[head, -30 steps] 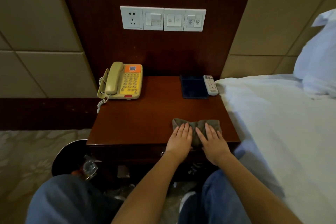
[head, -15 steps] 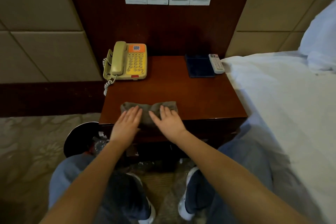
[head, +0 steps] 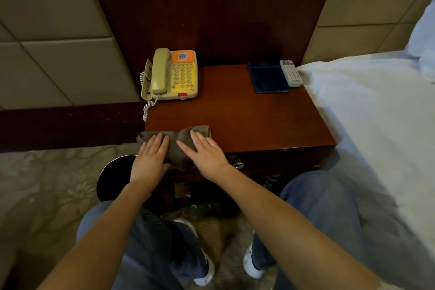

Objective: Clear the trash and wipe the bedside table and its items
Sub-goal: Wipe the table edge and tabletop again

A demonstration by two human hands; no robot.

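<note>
Two flat hands slide the cloth (head: 175,139) to the front left corner of the bedside table (head: 259,120).
On the floor at the left stands the black bin (head: 113,176). The left hand (head: 150,160) lies on the cloth with straight fingers, and the right hand (head: 204,155) presses beside it in the same way; neither grips it. One second ago the cloth was at the front right, so the front strip now seems wiped. I think the telephone (head: 174,75), the dark folder (head: 268,77), the remote control (head: 291,73) and the back part of the table are not yet wiped.
</note>
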